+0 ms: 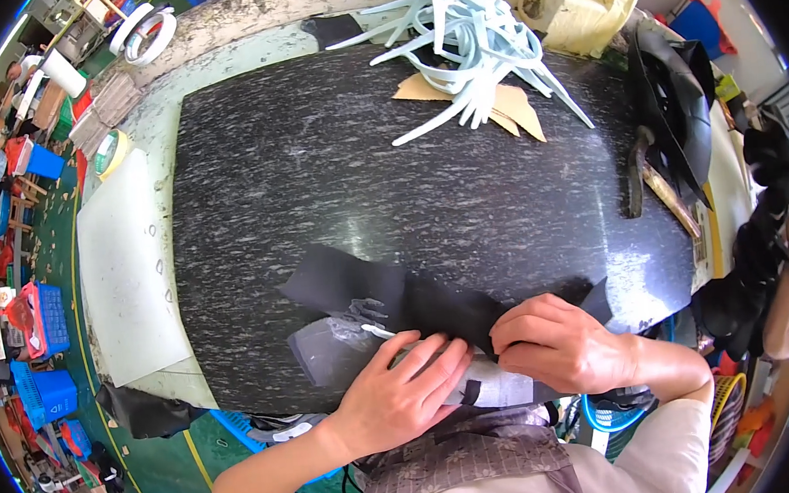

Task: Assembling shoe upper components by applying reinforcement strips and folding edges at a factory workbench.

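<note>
A black sheet piece (351, 282), leather-like or fabric, lies across the near part of a dark speckled slab. My left hand (406, 389) rests on its near side, fingers stretched out and slightly apart; the thumb is mostly hidden. A small white strip (378, 331) shows beside the left index finger. My right hand (560, 345) has its fingers bent and pinched on the black piece close to the left fingertips. Between and below my hands a whitish-grey patch (503, 389) shows at the slab's near edge. A semi-glossy dark grey piece (328, 349) lies left of the left hand.
Pale blue strips (476, 41) lie heaped over tan card pieces (518, 107) at the slab's (260, 183) far side. A yellowish wrapped block (580, 9) stands behind. A hammer (653, 180) and black sheets (675, 104) lie right. A white sheet (123, 268) and tape roll (112, 154) lie left.
</note>
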Action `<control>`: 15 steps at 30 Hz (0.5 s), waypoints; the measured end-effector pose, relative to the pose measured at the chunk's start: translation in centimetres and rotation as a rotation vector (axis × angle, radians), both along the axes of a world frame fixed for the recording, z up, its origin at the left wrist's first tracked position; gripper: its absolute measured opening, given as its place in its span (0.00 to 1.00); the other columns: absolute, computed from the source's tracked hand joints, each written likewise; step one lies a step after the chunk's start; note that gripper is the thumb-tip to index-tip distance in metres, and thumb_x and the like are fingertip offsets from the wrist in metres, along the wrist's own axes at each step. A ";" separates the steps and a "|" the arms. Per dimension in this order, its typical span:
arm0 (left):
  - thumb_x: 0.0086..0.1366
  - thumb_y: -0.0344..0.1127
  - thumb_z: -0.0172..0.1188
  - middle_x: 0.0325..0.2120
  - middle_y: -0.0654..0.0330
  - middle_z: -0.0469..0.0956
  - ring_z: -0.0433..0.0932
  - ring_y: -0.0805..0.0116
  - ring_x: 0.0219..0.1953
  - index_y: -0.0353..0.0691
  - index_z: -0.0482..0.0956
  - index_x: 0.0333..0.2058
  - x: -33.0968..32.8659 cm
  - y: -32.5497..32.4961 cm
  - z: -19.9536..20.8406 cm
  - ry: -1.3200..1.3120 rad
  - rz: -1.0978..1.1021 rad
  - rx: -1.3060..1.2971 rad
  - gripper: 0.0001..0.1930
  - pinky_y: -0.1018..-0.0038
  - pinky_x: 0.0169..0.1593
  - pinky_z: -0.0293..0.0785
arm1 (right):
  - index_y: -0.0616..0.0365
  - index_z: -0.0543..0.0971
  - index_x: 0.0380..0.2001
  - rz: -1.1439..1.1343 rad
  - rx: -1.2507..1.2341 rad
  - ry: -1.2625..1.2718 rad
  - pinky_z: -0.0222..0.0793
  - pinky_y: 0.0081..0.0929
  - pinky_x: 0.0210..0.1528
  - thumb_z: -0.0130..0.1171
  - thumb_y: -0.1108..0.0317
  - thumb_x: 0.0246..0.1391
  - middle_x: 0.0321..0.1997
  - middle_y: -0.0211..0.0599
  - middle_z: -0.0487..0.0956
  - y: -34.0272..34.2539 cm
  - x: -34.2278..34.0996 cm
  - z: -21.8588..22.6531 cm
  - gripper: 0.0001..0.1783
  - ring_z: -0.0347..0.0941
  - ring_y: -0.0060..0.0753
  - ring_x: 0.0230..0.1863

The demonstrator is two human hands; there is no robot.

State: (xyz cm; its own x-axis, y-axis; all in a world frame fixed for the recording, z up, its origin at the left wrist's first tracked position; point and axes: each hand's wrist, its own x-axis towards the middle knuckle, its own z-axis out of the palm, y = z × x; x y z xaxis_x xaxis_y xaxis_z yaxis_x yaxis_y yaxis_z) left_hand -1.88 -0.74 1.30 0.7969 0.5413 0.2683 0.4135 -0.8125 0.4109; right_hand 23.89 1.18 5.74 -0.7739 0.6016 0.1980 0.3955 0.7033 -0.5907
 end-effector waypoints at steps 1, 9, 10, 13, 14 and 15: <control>0.47 0.44 0.70 0.56 0.60 0.74 0.73 0.60 0.55 0.38 0.77 0.54 0.2 -0.2 -0.1 0.011 0.011 0.008 0.34 0.59 0.59 0.67 | 0.59 0.81 0.30 -0.009 -0.005 -0.009 0.66 0.37 0.53 0.63 0.71 0.42 0.43 0.34 0.77 -0.4 0.5 0.6 0.08 0.76 0.32 0.48; 0.43 0.38 0.74 0.58 0.48 0.71 0.72 0.51 0.56 0.32 0.73 0.57 2.3 -1.1 0.3 -0.041 0.146 -0.046 0.40 0.54 0.60 0.67 | 0.51 0.76 0.20 0.131 0.066 -0.139 0.73 0.28 0.40 0.67 0.56 0.49 0.24 0.22 0.70 -5.8 2.4 2.2 0.15 0.72 0.28 0.27; 0.45 0.37 0.74 0.59 0.44 0.69 0.72 0.48 0.57 0.31 0.71 0.58 2.7 -1.4 0.4 -0.089 0.208 -0.078 0.39 0.52 0.60 0.68 | 0.52 0.79 0.26 0.051 0.246 -0.120 0.73 0.27 0.42 0.65 0.58 0.51 0.29 0.24 0.75 -6.4 2.2 1.3 0.10 0.74 0.30 0.29; 0.48 0.33 0.73 0.58 0.40 0.68 0.72 0.43 0.58 0.29 0.68 0.59 2.4 -2.0 -1.2 -0.191 0.161 0.067 0.39 0.50 0.60 0.71 | 0.54 0.80 0.41 -0.127 0.134 0.144 0.73 0.31 0.48 0.64 0.63 0.49 0.46 0.34 0.77 -5.8 1.2 -0.3 0.16 0.76 0.33 0.43; 0.48 0.32 0.73 0.58 0.41 0.68 0.72 0.43 0.58 0.28 0.68 0.59 2.0 -2.1 -1.8 -0.275 0.133 0.161 0.39 0.50 0.59 0.73 | 0.55 0.80 0.46 -0.132 0.268 0.084 0.73 0.32 0.49 0.65 0.65 0.48 0.51 0.38 0.76 -5.0 0.7 -0.8 0.20 0.76 0.34 0.48; 0.47 0.28 0.71 0.53 0.42 0.72 0.73 0.44 0.58 0.28 0.73 0.54 1.8 -2.0 -1.6 -0.236 0.115 0.204 0.33 0.53 0.57 0.76 | 0.57 0.81 0.41 -0.174 0.316 0.072 0.76 0.32 0.43 0.73 0.68 0.41 0.45 0.38 0.79 -4.3 -0.2 -2.2 0.20 0.77 0.38 0.44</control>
State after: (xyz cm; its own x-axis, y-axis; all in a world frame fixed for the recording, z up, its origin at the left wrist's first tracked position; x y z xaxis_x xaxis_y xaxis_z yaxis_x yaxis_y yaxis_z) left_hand -0.04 -2.79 -0.27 0.6366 0.5403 0.5503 0.4206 -0.8414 0.3395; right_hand 23.69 -3.15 3.56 -0.6428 0.6232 0.4454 0.4901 0.7815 -0.3861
